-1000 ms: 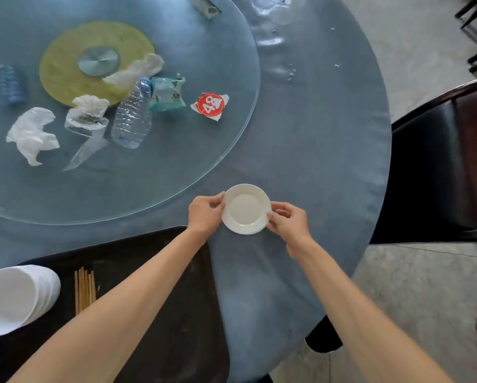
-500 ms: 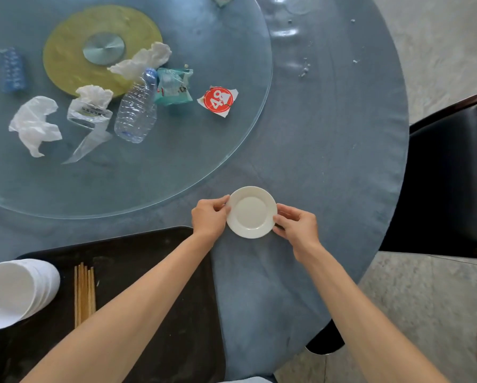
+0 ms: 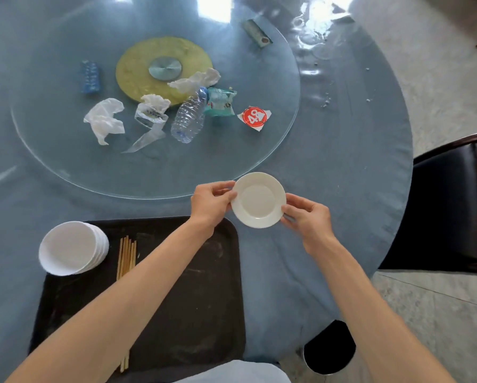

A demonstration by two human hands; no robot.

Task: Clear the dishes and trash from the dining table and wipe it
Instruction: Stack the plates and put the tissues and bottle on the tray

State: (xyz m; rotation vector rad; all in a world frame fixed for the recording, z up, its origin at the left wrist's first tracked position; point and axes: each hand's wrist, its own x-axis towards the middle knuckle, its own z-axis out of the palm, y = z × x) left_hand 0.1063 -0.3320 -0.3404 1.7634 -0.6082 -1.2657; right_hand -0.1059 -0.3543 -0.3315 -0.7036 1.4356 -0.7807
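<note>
A small white saucer (image 3: 258, 199) is held by both hands just above the blue tablecloth (image 3: 342, 175). My left hand (image 3: 211, 201) pinches its left rim and my right hand (image 3: 306, 219) pinches its right rim. To the lower left lies a black tray (image 3: 193, 299) carrying a stack of white bowls (image 3: 71, 248) and several wooden chopsticks (image 3: 126, 258). On the glass turntable (image 3: 66, 150) lie trash items: a crushed plastic bottle (image 3: 189, 116), crumpled tissues (image 3: 104, 120), a clear wrapper (image 3: 150, 116), a teal packet (image 3: 220, 102) and a red-and-white label (image 3: 254, 117).
A dark chair (image 3: 453, 203) stands at the table's right edge. A blue ribbed object (image 3: 89, 76) and a small box (image 3: 256, 33) lie farther back on the turntable. Crumbs (image 3: 326, 102) and wet glare mark the far right of the cloth. A black stool (image 3: 330, 346) shows below the table's edge.
The view has shifted so the table sits lower and more to the right in frame. Both hands keep hold of the saucer, which looks slightly lifted.
</note>
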